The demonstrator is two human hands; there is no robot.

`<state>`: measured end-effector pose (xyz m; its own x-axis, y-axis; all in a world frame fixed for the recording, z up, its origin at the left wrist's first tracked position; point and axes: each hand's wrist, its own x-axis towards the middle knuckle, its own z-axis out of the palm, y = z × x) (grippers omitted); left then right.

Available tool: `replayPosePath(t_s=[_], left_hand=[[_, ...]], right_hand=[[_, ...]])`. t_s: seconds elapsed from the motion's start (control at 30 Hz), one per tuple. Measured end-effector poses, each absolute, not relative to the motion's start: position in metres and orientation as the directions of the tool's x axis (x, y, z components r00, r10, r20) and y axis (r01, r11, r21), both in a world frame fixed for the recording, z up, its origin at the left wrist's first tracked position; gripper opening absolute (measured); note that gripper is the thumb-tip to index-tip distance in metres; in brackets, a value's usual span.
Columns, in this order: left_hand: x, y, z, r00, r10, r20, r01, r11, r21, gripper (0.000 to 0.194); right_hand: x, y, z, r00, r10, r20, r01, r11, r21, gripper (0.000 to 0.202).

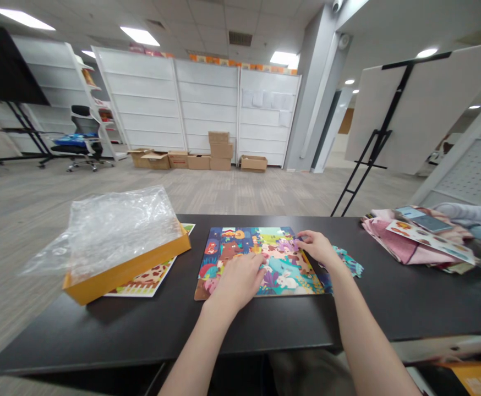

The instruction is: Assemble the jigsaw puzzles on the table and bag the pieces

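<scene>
A colourful animal puzzle lies flat on the black table in front of me. My left hand rests on its middle left part, fingers curled over the pictures; what its fingertips press or hold is hidden. At the puzzle's upper right edge, my right hand has its thumb and fingers drawn together by a purple patch. Whatever is between those fingertips is too small to make out. Loose teal puzzle pieces lie just right of the board, partly behind my right forearm.
A yellow box with clear plastic wrap sits on a picture sheet at left. Pink cloths, a phone and a sticker sheet lie at right. Cardboard boxes stand against the far shelves.
</scene>
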<state>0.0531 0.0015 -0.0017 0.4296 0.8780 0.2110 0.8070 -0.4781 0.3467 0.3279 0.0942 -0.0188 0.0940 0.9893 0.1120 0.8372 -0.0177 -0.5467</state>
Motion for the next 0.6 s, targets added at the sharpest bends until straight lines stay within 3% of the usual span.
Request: replayPosePath(t_s=[0.17, 0.6], left_hand=[[0.0541, 0.0000, -0.0004, 0.441, 0.870, 0.222, 0.798, -0.493, 0.346, 0.023], [0.0554, -0.0007, 0.0016, 0.442, 0.874, 0.203, 0.805, -0.486, 0.340, 0.024]], right_hand=[[0.3231, 0.0942, -0.0208, 0.078, 0.976, 0.206, 0.901, 0.019, -0.433, 0.024], [0.3178, 0.0950, -0.0252, 0.074, 0.978, 0.193, 0.936, -0.001, -0.352, 0.025]])
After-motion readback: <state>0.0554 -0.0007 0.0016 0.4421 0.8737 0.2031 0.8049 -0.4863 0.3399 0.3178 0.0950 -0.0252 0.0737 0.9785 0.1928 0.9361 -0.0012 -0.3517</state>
